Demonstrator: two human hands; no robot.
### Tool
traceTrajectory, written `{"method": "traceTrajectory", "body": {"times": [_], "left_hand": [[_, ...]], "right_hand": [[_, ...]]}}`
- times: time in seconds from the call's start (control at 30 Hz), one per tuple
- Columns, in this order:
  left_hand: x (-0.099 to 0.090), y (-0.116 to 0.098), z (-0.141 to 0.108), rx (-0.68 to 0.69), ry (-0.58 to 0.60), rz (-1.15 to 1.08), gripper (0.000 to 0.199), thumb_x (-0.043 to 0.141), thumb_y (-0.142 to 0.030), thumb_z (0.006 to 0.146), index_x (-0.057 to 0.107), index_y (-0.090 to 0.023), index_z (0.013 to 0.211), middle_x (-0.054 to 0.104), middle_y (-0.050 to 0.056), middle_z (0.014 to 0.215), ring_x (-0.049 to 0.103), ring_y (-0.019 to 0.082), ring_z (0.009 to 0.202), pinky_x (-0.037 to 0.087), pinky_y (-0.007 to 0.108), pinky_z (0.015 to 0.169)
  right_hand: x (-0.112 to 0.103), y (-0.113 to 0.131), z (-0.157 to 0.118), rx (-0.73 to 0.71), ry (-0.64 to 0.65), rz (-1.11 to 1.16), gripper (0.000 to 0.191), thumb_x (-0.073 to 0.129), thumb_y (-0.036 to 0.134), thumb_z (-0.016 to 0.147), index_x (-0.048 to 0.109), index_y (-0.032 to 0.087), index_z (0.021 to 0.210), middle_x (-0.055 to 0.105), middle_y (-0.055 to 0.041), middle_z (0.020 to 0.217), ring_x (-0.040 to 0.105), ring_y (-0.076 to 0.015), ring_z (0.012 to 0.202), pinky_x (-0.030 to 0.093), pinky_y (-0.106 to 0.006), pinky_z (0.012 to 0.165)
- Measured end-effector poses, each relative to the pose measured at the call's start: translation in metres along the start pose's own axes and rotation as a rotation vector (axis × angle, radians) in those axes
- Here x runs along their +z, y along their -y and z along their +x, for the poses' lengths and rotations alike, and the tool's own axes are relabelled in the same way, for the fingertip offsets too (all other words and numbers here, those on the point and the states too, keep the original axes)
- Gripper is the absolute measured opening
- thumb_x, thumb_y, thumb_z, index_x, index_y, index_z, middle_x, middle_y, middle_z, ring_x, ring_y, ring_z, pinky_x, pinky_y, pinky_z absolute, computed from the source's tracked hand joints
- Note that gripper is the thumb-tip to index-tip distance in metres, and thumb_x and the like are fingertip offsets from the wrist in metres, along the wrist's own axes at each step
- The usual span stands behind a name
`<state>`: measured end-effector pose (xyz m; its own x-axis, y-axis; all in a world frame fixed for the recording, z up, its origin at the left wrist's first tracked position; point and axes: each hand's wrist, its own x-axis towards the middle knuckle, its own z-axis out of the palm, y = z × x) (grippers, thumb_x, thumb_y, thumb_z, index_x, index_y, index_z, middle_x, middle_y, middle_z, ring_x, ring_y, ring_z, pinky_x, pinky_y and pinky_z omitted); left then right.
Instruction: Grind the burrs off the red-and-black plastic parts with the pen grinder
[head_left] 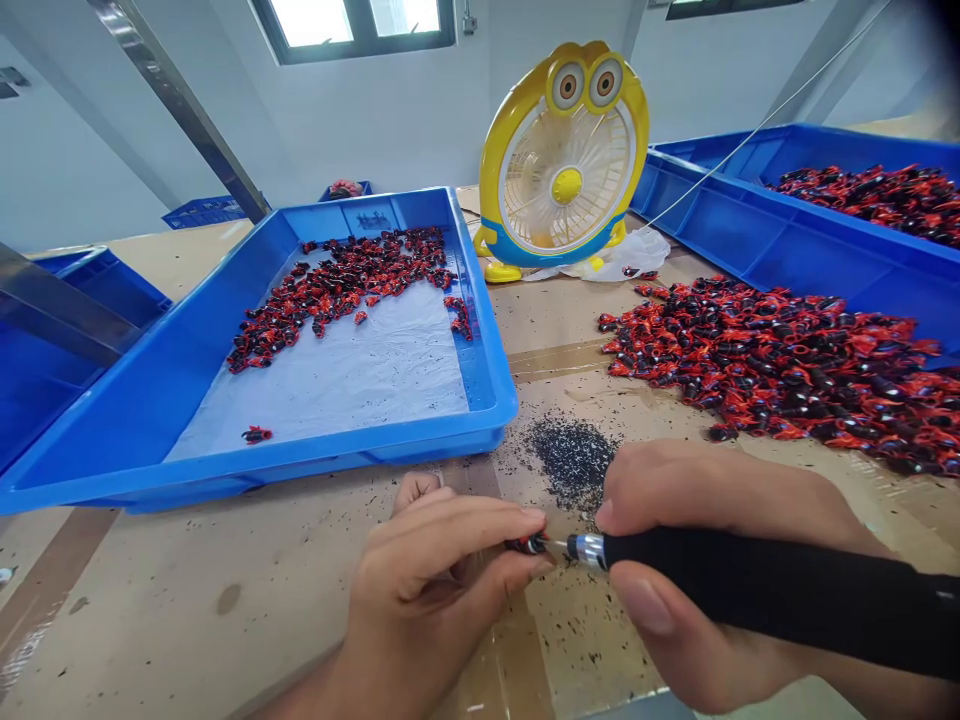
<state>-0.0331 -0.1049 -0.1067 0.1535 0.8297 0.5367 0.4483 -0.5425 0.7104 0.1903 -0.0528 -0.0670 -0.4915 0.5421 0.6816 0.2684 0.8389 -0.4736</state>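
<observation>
Between the thumb and fingers of my left hand (442, 570) is a small red and black part (531, 543), mostly hidden by the fingertips. My right hand (720, 580) is wrapped round a black pen-shaped rotary tool (757, 585) with a silver collar. The tool's thin bit points left and meets the part's end, or comes very near it; I cannot tell which. Just beyond the hands lies a patch of black shavings (574, 455). A big heap of similar red and black parts (780, 365) spreads over the table to the right.
A blue tray (480, 300) with more parts on a white sheet stands at the left. A yellow fan (566, 185) stands at the back. Another blue tray (720, 225) is behind the heap. Brown cardboard (187, 600) covers the table.
</observation>
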Motion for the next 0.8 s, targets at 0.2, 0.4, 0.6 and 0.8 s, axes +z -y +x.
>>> {"method": "traceTrajectory", "body": {"times": [0.2,0.4,0.6,0.8], "left_hand": [[0.0,0.0,0.0,-0.013,0.013,-0.002,0.024,0.087,-0.019,0.094,0.079,-0.034,0.11,0.088,-0.013,0.097,0.08,0.009,0.08,0.046,0.033,0.084],[0.001,0.0,-0.001,-0.033,0.009,-0.005,0.015,0.085,-0.026,0.096,0.078,-0.035,0.107,0.089,-0.013,0.097,0.081,0.01,0.081,0.049,0.032,0.081],[0.003,0.0,-0.005,-0.158,-0.028,-0.029,0.007,0.081,-0.042,0.1,0.079,-0.04,0.106,0.088,-0.013,0.092,0.079,0.012,0.074,0.047,0.036,0.08],[0.004,-0.001,-0.007,-0.199,-0.024,-0.049,0.004,0.08,-0.045,0.1,0.079,-0.043,0.104,0.088,-0.016,0.089,0.077,0.011,0.07,0.048,0.035,0.082]], "right_hand": [[0.002,-0.001,-0.003,-0.004,0.004,0.018,0.019,0.064,0.011,0.078,0.061,0.021,0.094,0.068,0.0048,0.066,0.065,-0.0066,0.053,0.054,-0.016,0.051],[0.005,-0.001,-0.007,0.01,0.017,0.085,0.022,0.064,0.009,0.078,0.061,0.02,0.097,0.065,0.005,0.067,0.066,-0.0077,0.057,0.056,-0.018,0.053],[0.004,0.003,-0.013,0.105,-0.151,0.18,0.012,0.072,0.025,0.093,0.061,0.024,0.096,0.065,0.0014,0.065,0.068,-0.0151,0.056,0.057,-0.029,0.052],[-0.001,0.009,-0.015,0.186,-0.191,0.161,0.017,0.071,0.041,0.099,0.063,0.028,0.094,0.068,-0.0009,0.064,0.075,-0.0214,0.064,0.056,-0.034,0.055]]}}
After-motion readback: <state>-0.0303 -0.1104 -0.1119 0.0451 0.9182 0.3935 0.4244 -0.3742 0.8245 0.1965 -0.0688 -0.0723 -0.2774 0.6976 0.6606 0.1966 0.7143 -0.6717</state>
